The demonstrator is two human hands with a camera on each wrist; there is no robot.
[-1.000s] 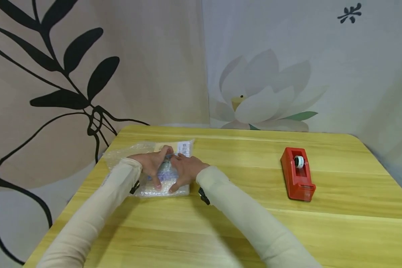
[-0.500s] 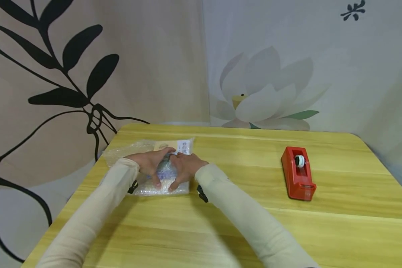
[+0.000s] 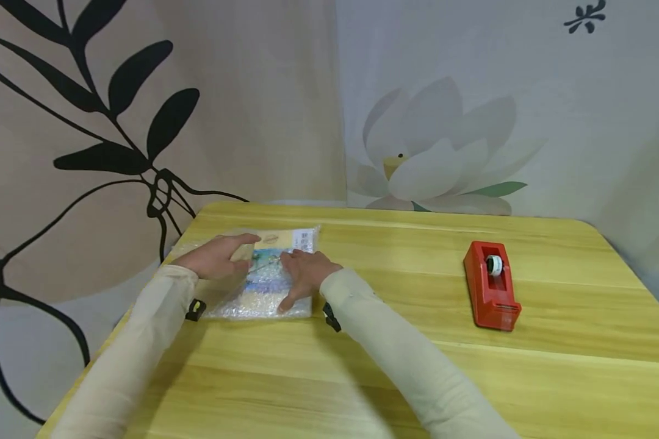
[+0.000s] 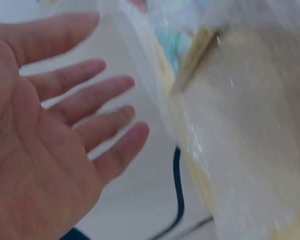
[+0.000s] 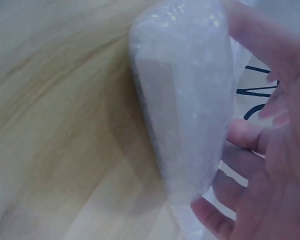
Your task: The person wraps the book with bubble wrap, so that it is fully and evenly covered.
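Observation:
A flat rectangular item with a printed cover lies on the table, wrapped in clear bubble wrap. Over its left side is my left hand, thumb and fingers extended. The left wrist view has that hand with fingers spread and nothing in them, beside the loose plastic. My right hand rests on the right part of the package, fingers spread. Seen from the right wrist, its thumb and fingertips touch the wrapped surface.
A red tape dispenser with a small roll of tape stands on the right of the wooden table. Behind the table's far edge hangs a patterned cloth.
My left hand has come away from the middle of the package and moved left, uncovering more of the printed cover. The right hand stays in place on the package.

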